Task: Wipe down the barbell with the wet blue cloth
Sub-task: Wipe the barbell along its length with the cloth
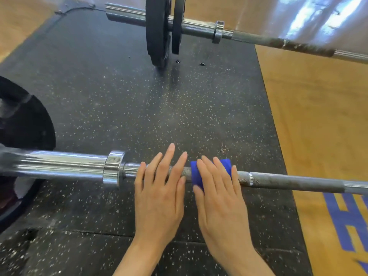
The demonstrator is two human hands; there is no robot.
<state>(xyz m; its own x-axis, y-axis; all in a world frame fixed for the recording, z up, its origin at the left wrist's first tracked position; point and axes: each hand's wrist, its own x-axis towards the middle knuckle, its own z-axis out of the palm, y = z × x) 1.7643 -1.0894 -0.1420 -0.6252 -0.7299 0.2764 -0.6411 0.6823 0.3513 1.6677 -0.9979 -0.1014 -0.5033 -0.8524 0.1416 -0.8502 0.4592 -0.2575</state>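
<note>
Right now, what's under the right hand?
The folded blue cloth, draped over the knurled grey barbell shaft. The right hand presses it flat, hiding the cloth's middle and the shaft beneath.

Left hand point(159, 188) and right hand point(217, 192) lie side by side, palms down, fingers straight.

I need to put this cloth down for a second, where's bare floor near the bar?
Free: the rubber mat between the near barbell and the far barbell, right of its plates. Crowded: by the left hand, right hand, blue cloth and near plate.
</note>
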